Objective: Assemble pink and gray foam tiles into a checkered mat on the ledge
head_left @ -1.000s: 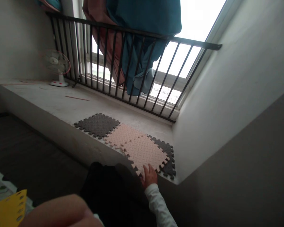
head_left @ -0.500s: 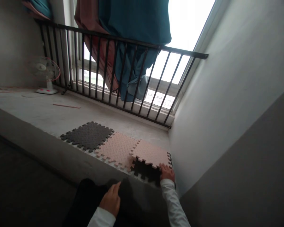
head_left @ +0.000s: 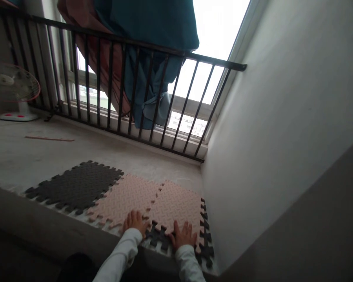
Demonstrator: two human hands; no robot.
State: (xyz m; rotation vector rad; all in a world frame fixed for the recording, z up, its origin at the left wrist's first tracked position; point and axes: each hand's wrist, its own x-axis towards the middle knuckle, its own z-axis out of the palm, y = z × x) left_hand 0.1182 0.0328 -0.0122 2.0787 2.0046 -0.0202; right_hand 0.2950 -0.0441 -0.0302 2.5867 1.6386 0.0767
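Note:
My left hand lies with its fingers stretched over the front edge of the middle pink foam mat tile, near the seam with the right one. On the right pink foam mat tile, my right hand rests flat at the front edge, fingers spread. Beneath that tile is a dark foam mat tile, its toothed edges showing at the front and right. Another dark foam mat tile lies at the left end of the row, touching or nearly touching the middle tile.
The tiles lie on a raised concrete ledge with a drop at its front. A wall bounds it on the right, a black railing at the back. Curtains hang there. A fan and a thin strip are at left.
My left hand has moved up from in front of the ledge onto the middle tile. The right pink tile has come forward over the dark one. The view has shifted right.

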